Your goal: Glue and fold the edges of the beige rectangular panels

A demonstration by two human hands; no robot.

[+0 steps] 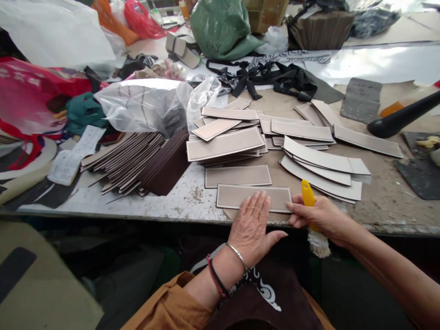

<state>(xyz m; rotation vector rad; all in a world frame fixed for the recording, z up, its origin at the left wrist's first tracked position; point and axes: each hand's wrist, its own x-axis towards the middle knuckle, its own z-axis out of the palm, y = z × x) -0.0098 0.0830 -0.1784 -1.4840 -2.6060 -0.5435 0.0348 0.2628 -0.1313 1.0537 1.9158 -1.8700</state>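
Note:
Flat on the near strip of beige board [237, 196] lie the fingers of my left hand [252, 229], straight, with the thumb out to the side. My right hand [321, 217] is closed around a yellow-handled brush [308, 192], its pale, caked bristles pointing down past the table edge. The thumb and a fingertip of that hand also touch the right end of the same strip. Just behind lies a second beige strip [237, 176]. Farther back is a loose pile of similar pale strips [225, 144], and curved strips [319, 160] overlap to the right.
Left of the strips, a fanned stack of dark brown pieces [165, 160] lies beside a clear plastic bag [144, 103]. Black straps [271, 78] and a green bag [220, 27] are at the back. A black rod-like handle [402, 117] juts in from the right.

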